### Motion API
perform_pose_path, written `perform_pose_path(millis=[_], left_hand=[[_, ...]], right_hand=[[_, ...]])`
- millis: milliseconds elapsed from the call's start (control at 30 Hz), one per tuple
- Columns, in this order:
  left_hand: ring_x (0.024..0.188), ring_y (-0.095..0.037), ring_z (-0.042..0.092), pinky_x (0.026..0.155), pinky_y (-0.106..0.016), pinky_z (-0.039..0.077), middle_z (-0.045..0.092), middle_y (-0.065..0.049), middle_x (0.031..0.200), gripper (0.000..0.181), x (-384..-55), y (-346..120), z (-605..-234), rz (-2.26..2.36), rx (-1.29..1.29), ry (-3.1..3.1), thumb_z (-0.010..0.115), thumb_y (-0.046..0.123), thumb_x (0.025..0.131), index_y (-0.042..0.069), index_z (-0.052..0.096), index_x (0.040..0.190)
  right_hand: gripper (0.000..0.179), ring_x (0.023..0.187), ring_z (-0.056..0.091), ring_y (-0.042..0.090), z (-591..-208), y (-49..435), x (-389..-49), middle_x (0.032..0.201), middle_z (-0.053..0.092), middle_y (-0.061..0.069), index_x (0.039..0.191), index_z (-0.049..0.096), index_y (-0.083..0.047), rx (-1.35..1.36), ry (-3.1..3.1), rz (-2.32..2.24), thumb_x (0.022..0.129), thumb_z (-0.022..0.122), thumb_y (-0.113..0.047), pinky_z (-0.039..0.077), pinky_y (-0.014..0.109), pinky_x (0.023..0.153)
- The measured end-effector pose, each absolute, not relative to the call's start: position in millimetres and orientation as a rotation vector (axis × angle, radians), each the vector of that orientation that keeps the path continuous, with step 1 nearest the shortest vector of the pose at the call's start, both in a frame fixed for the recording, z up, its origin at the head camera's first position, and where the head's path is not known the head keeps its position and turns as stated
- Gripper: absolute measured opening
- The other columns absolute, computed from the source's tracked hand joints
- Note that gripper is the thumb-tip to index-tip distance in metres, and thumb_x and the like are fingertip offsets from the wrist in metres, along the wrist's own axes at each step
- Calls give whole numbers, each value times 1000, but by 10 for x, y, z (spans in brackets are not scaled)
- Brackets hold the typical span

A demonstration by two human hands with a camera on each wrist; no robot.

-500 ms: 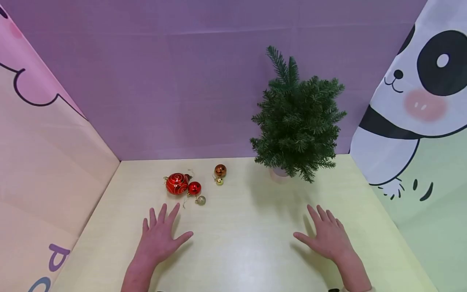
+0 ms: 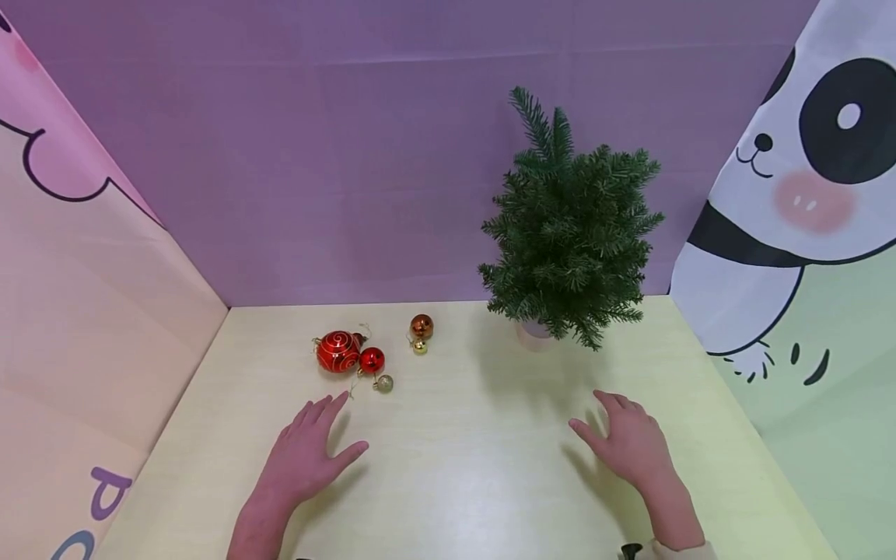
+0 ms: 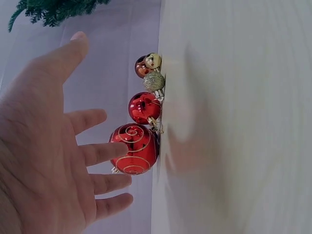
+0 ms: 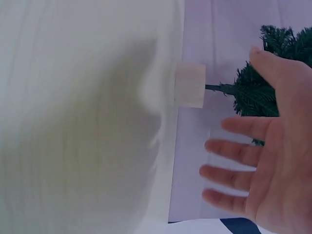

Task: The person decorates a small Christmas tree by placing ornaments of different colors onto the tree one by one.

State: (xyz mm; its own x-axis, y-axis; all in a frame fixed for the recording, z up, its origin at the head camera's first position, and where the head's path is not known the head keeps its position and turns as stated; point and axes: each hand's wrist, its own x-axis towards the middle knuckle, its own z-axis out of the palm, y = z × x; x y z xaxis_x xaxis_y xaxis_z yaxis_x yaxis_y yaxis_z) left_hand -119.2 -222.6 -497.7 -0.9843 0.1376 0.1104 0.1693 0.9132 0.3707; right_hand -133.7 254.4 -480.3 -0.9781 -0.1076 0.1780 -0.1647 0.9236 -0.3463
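My left hand hovers over the table with its fingers spread, holding nothing. Just beyond its fingertips lies a group of Christmas baubles: a large red bauble with gold swirls, a smaller red bauble and a glittery gold bauble. A copper bauble and a tiny gold bauble sit a little to their right. Over on the right, my right hand hangs above the table, fingers extended and empty. Nearest to it stands a small artificial Christmas tree; its pale base shows in the right wrist view.
The pale wooden table meets a purple cloth backdrop at its back edge. A panda-printed cloth borders the right side, and a pink and cream printed cloth borders the left.
Fingers of both hands have bent slightly downward and drawn closer together. The right hand has shifted a little. Baubles and tree stay where they were.
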Motion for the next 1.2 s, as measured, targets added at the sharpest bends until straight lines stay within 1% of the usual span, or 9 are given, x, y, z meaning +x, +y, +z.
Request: perform_pose_path(millis=[133,200,433,533,700,867,1000,1100,1200], left_hand=[[129,-43,38,95,-65,35,46,-18,140,79,-1184,-2229,-4965,-622,-276,-2966,63,59,86,14,40,147],[128,-40,41,95,-62,37,48,-16,139,78,-1172,-2232,-4961,-637,-287,-2957,64,57,87,13,41,146],[125,-36,46,98,-56,39,51,-13,136,71,-1144,-2242,-4955,-699,-318,-2938,64,55,88,12,47,142],[124,-35,47,98,-54,39,52,-12,136,68,-1135,-2248,-4953,-748,-321,-2939,64,54,89,11,50,140],[125,-34,48,99,-54,39,51,-11,136,63,-1136,-2259,-4956,-813,-320,-2964,64,52,90,12,53,137],[125,-35,48,100,-54,38,51,-14,136,57,-1184,-2282,-4933,-826,-357,-2971,66,46,90,10,56,133],[126,-37,47,100,-55,39,50,-17,137,53,-1223,-2342,-4888,-855,-395,-2959,68,42,90,8,57,130],[126,-38,46,99,-55,39,49,-19,137,51,-1243,-2403,-4859,-870,-413,-2956,68,39,90,8,58,130],[125,-39,47,99,-55,39,49,-19,137,49,-1255,-2459,-4842,-854,-423,-2959,69,36,90,7,58,129]], right_hand=[[70,118,51,44,-4735,2604,-1339,129,57,22,133,55,-3,169,-2927,709,91,56,-59,45,59,85],[68,121,51,41,-4683,2651,-1336,130,58,19,133,56,-4,157,-2916,780,92,56,-58,44,58,89],[53,109,58,39,-4481,2826,-1333,121,62,20,128,59,-3,176,-2817,966,94,63,-43,46,54,85],[49,109,57,39,-4400,2887,-1332,123,61,20,127,59,-2,179,-2783,1021,94,64,-38,44,54,90],[44,109,58,38,-4257,2940,-1296,123,62,18,125,60,-1,177,-2730,1038,94,65,-31,43,52,89],[39,107,59,34,-4141,2957,-1270,122,63,15,123,62,-2,194,-2684,1000,94,67,-26,45,40,86],[38,106,58,32,-4055,2961,-1285,122,62,14,123,62,-3,213,-2647,978,93,67,-25,43,27,83],[38,106,57,31,-3973,2965,-1316,122,62,14,123,62,-2,220,-2614,973,93,68,-23,40,20,82],[38,105,57,32,-3867,2974,-1358,122,61,14,124,61,-3,235,-2600,954,92,68,-22,40,19,82]])
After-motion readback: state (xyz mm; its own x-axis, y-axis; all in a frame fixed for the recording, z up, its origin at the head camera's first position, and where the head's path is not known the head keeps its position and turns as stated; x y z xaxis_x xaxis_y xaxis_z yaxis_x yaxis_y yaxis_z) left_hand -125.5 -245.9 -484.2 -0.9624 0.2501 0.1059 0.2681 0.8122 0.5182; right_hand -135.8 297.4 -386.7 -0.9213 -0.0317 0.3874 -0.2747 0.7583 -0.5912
